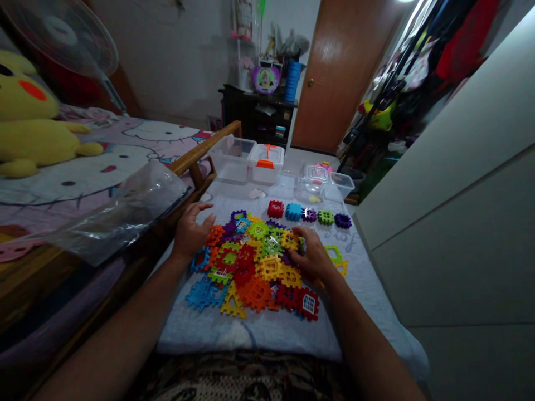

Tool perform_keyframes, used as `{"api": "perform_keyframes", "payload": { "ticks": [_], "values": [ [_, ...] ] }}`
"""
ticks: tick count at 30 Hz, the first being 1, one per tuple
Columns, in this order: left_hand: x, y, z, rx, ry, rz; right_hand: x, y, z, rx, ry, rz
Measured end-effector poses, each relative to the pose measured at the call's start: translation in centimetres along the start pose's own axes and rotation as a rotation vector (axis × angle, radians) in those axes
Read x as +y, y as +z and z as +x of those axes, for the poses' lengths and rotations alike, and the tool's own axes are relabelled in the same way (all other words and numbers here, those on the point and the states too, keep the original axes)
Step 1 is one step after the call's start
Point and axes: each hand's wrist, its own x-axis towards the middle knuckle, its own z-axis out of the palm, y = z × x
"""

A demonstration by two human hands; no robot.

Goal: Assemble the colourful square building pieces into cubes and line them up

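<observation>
While the table (376, 317) carries everything, the plastic pile (254, 264) sits on it between both hands. Bins (232, 161), clear, line the far end. Stacks (326, 217), five in a row, sit between bins and pile, toward the right. Left hand (190, 234): grip released, at pile's left edge. Right hand (312, 255): grip grasping yellow piece (289, 240), pile's right side.

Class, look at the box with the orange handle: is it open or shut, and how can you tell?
Shut: the box has its lid on top, with an orange clip at the front.
</observation>
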Motion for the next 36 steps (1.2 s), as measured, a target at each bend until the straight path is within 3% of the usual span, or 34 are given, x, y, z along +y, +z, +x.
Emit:
{"api": "perform_keyframes", "payload": {
  "ticks": [2,4,6,9,14,20,25,30,36],
  "values": [
    [2.7,-0.3,-0.2,-0.081,0.146,0.033,-0.1,0.3,0.0,-0.012,-0.006,0.029],
    [5.5,0.2,-0.5,-0.298,0.284,0.034,-0.1,0.5,-0.1,-0.014,-0.010,0.055],
    [7.8,1.3,-1.0,-0.560,0.410,0.045,-0.2,0.7,-0.2,-0.014,-0.016,0.073],
    [10.0,3.8,-1.4,-0.743,0.539,0.111,-0.3,0.9,-0.4,-0.018,-0.029,0.089],
    [11.5,6.6,-1.4,-0.819,0.597,0.256,-0.4,1.2,-0.7,0.002,-0.045,0.097],
    [12.7,6.9,-1.2,-0.834,0.622,0.310,-0.7,1.1,-0.8,0.000,-0.062,0.099],
    [11.6,6.6,0.3,-0.819,0.537,0.292,-0.3,0.0,-0.6,0.047,-0.091,0.079],
    [7.3,6.3,5.3,-0.690,0.399,0.250,2.5,-1.6,-0.6,0.265,0.021,0.011],
    [3.4,8.6,9.6,-0.703,0.256,0.347,4.7,-1.8,-0.6,0.303,0.133,-0.028]
  ]
}}
